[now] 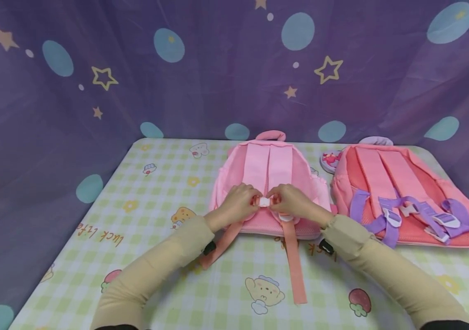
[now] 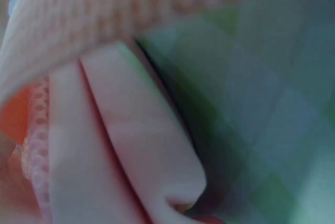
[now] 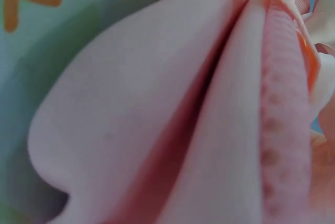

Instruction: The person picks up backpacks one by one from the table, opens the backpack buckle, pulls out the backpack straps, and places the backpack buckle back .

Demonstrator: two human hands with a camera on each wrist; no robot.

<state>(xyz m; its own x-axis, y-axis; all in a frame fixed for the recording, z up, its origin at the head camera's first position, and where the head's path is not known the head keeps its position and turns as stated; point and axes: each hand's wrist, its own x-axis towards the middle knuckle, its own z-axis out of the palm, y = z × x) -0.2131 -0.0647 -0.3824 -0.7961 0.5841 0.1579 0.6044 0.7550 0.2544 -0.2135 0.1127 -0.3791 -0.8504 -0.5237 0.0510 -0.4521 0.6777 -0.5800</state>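
Observation:
A pink backpack (image 1: 300,169) lies with its shoulder straps (image 1: 280,165) facing up in the head view. Over its lower middle, a small white buckle (image 1: 264,202) sits between the two hands, with coral webbing at both ends. My left hand (image 1: 240,201) pinches the buckle's left end. From the other side my right hand (image 1: 294,201) pinches its right end. Beneath the hands, two loose coral straps (image 1: 295,270) trail toward the near side. Both wrist views mostly show the bag's pale pink side fabric (image 2: 141,124), with little of either hand visible.
A second, coral-pink backpack (image 1: 354,169) with purple straps (image 1: 358,206) and its own buckles lies to the right. A round badge (image 1: 330,159) shows between the bags. Both bags lie on a green checked tablecloth (image 1: 156,247), before a purple star-patterned curtain (image 1: 226,82).

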